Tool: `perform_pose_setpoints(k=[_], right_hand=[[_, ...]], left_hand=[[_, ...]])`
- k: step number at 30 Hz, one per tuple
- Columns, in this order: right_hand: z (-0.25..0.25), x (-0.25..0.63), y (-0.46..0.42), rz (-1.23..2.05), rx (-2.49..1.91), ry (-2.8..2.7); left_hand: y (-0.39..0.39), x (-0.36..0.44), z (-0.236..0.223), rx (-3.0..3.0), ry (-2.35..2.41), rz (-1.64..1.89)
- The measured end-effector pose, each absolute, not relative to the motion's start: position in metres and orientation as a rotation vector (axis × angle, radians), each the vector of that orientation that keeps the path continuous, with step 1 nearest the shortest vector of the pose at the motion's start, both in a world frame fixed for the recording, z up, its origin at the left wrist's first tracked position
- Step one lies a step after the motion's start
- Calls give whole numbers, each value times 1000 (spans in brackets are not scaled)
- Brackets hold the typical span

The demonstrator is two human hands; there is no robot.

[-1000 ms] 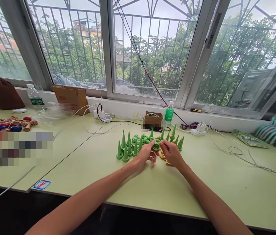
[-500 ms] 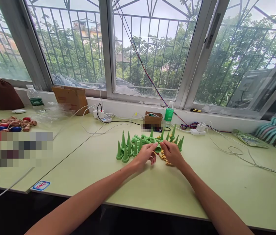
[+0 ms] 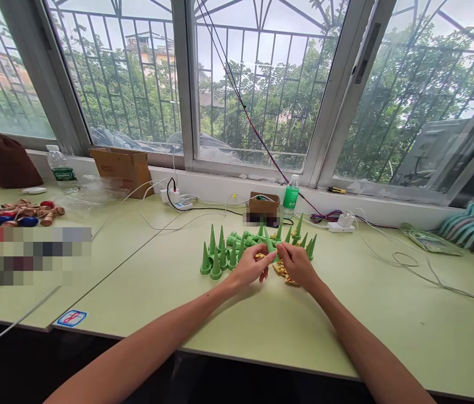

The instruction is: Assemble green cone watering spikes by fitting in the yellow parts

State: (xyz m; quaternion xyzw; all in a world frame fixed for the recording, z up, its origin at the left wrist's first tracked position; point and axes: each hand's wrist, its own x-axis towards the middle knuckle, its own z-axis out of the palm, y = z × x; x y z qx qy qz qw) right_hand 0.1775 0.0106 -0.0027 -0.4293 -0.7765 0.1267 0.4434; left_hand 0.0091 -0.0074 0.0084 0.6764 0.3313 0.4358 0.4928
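My left hand [image 3: 254,264] is closed on a green plastic cone spike [image 3: 268,240], whose tip points up and slightly back. Close against the spike's right side is my right hand [image 3: 296,262], its thumb and fingers pinched together. Whatever they hold is hidden or too small to make out. Left of my hands stand several similar green cones [image 3: 215,264], with more at the back right. Behind my hands lies a group of green ribbed pieces [image 3: 237,238]. Small yellow pieces [image 3: 286,275] lie in a pile below my right hand, partly covered by it.
A water bottle [image 3: 291,196] and a small cardboard box [image 3: 263,204] stand behind the cones. Cables and a power strip [image 3: 341,224] run along the window wall. Wooden toys [image 3: 22,213] lie at far left, and hangers [image 3: 472,224] at far right.
The cone in my left hand has turned: its open round end faced me before, and now its tip points upward. My right hand has stayed close beside it.
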Motion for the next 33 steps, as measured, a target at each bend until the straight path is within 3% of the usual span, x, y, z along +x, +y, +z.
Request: perform_pose_setpoints(k=[33], right_hand=[[-4,174,12,368,-1092,-1861]], left_hand=[[-1,14,-4,2058,1026,1371]])
